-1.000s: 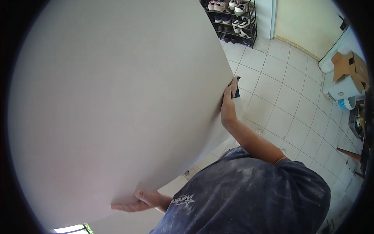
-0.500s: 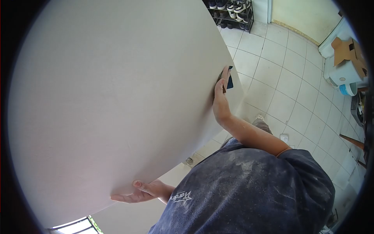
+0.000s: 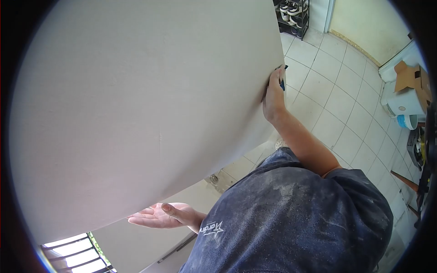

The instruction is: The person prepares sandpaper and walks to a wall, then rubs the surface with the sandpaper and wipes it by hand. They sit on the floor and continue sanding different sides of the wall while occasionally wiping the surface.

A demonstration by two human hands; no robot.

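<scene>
Nearest me, my left hand (image 3: 159, 215) has dropped off the lower edge of the big pale board (image 3: 145, 100); it now lies open, palm up, just under that edge, where half a second ago it cupped it. The board fills most of my view, tilted overhead. My right hand (image 3: 273, 93) has slid further up the board's right edge and is closed on it, arm stretched out, with a small dark object (image 3: 282, 82) pinched against the board. Beyond, a shoe rack (image 3: 293, 13) holds pairs of shoes on the tiled floor (image 3: 337, 104), nearer the top right than before.
</scene>
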